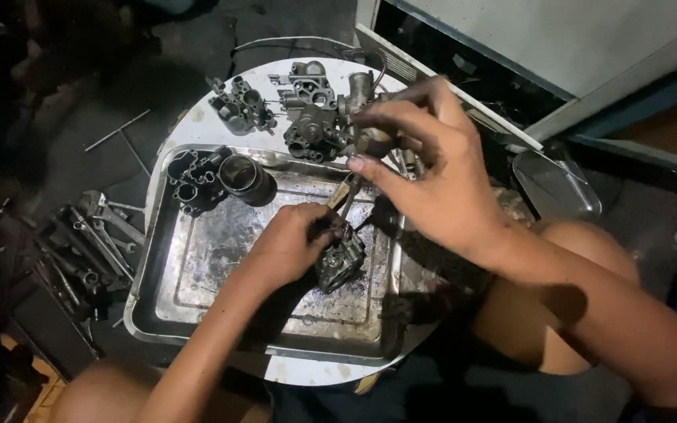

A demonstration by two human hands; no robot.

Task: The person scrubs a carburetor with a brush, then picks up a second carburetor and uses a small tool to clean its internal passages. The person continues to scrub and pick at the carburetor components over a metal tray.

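Our left hand (287, 247) grips a greasy carburetor body (340, 262), mid-tray near the metal tray's (197, 270) right edge; our right hand (432, 168) pinches a thin tool (346, 200). It looks heavy, rigid, slippery; best clasped around the casting.

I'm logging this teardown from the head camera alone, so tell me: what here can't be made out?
- Head view: the grimy metal part in the tray is half covered by the left hand; its grip side is hidden.
- What the right hand pinches: its fingers hide it.
- Wrenches on the floor: too dark to count.
- The figure at the left edge is cut off.
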